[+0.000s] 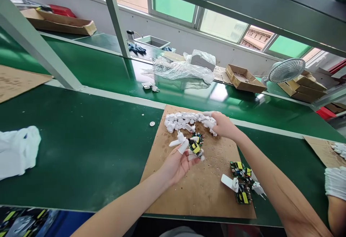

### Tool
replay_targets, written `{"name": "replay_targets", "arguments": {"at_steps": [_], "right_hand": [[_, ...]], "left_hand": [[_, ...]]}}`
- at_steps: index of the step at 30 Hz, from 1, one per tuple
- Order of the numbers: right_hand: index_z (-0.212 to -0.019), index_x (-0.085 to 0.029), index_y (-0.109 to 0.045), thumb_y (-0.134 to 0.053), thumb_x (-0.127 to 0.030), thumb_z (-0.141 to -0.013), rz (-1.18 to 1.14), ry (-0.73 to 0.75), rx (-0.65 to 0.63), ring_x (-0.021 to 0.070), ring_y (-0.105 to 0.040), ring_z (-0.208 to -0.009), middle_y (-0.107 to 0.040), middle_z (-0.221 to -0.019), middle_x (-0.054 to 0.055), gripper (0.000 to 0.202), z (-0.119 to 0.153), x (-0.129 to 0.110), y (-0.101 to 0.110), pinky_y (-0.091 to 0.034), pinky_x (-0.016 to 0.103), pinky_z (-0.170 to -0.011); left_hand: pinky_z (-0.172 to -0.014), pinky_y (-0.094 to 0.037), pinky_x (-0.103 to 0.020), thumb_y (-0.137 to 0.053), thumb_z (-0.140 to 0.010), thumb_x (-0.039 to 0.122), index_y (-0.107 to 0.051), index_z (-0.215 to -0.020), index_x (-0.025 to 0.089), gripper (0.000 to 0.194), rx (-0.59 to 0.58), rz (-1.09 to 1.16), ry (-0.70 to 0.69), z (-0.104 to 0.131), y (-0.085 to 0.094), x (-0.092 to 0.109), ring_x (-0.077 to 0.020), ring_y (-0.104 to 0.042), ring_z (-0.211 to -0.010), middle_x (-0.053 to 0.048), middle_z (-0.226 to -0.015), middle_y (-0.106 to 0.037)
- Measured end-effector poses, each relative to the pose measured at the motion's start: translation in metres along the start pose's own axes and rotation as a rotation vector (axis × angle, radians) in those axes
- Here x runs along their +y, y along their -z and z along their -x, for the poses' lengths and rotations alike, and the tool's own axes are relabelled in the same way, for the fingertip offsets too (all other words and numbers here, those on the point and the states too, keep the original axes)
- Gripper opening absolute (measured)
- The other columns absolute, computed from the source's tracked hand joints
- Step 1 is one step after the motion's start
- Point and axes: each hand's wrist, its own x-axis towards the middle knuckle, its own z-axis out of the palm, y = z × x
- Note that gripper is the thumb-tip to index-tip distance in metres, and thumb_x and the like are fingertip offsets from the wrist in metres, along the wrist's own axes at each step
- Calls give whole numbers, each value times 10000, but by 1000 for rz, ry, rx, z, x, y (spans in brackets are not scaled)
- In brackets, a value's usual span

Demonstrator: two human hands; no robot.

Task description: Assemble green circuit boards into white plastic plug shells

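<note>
My left hand (182,161), with white covers on its fingertips, holds a small circuit board (195,147) with a yellow part, above a cardboard sheet (194,193). Beside its thumb are white plug pieces (178,138); more board parts lie just behind. My right hand (220,124) reaches to the right end of a curved pile of small white pieces (180,120) at the sheet's back. Its fingers are bent over the pile, and what they hold, if anything, is hidden. Several circuit boards (243,197) with white plug housings (229,183) lie at the sheet's right edge.
A gloved hand (335,183) of another person is at the far right. A white cloth (18,152) lies left. One white disc (152,123) is on the green table (81,150). Behind are plastic film (178,69), a cardboard tray (244,78) and a fan (287,70).
</note>
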Motion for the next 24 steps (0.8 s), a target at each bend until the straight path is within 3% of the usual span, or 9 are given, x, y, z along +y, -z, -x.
{"name": "replay_targets", "arguments": {"at_steps": [4,7,10,16,20,22,24], "right_hand": [[-1335,-175,-662,-680,-339,-1030,113,-74,-60,280,-694,-1197,-685,-1368,126,346,-56,4,-9,-592,510,-1018],[-1298,-186,-669,-681,-370,-1032,172,-50,-125,248,-711,-1117,-691,-1324,100,323,-69,1,-14,-622,466,-953],[-1293,-171,-670,-695,-364,-1021,220,-16,-127,267,-698,-1162,-687,-1329,108,334,-62,-2,-14,-602,496,-989],[-1244,-164,-683,-703,-385,-1013,134,-55,-87,262,-697,-1146,-700,-1285,99,321,-54,-11,-15,-589,498,-994],[-1158,-136,-725,-620,-259,-1032,-74,-126,-7,229,-739,-965,-779,-1066,96,206,-46,-11,-1,-597,417,-908],[-1228,-130,-720,-543,-205,-1029,-189,-126,37,221,-751,-916,-805,-1009,100,277,-25,-12,10,-594,367,-863],[-1320,-170,-682,-566,-280,-1022,-298,-90,89,224,-758,-944,-811,-1052,85,338,9,-18,17,-596,358,-860]], "left_hand": [[-688,-634,-284,-759,-954,230,-695,-1100,134,186,4,-6,-20,0,-2,2,-196,-781,-772,-81,-883,-787],[-655,-621,-271,-752,-950,212,-704,-1003,117,119,10,-7,-22,1,-5,3,-199,-774,-742,-97,-846,-780],[-619,-609,-258,-717,-972,214,-703,-934,104,117,23,-6,-27,1,-6,3,-191,-762,-698,-116,-825,-781],[-626,-611,-249,-719,-965,194,-727,-1104,101,168,56,-6,-69,0,-5,2,-171,-754,-697,-89,-828,-788],[-626,-604,-260,-815,-884,189,-690,-1326,150,461,40,-22,-92,3,-8,2,-182,-761,-717,-59,-861,-800],[-645,-607,-277,-883,-811,186,-664,-1393,192,621,2,-43,-115,5,-8,2,-197,-767,-734,-50,-881,-809],[-686,-616,-297,-958,-711,194,-652,-1421,235,775,-57,-71,-167,6,-7,2,-216,-776,-793,-46,-913,-819]]}}
